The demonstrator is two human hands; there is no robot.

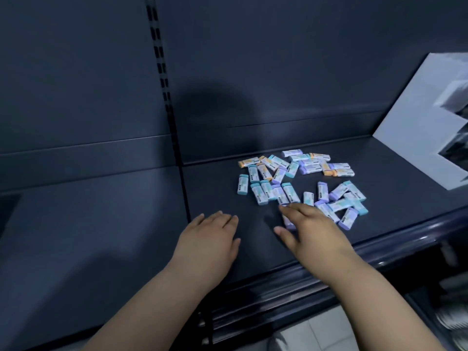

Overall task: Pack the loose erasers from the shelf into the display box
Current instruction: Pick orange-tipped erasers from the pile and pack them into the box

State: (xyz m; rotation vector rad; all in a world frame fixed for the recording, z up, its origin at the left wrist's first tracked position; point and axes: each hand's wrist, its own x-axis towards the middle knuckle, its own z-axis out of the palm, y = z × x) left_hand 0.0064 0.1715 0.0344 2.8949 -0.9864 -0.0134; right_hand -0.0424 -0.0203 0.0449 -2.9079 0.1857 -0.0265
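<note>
Several loose erasers (296,176) in blue, purple and orange sleeves lie scattered on the dark shelf (126,224), right of its middle. My right hand (309,229) reaches over the near edge of the pile with fingers spread, and a purple eraser (288,222) lies under its fingers. My left hand (210,236) rests flat on the bare shelf, left of the pile and apart from it. A white display box (415,127) stands tilted at the far right, partly cut off by the frame edge.
A dark back panel with a slotted upright (162,79) rises behind the shelf. The shelf's front rail (379,249) runs diagonally below my right wrist. A lower shelf with blurred goods (453,295) and a tiled floor (316,333) show underneath.
</note>
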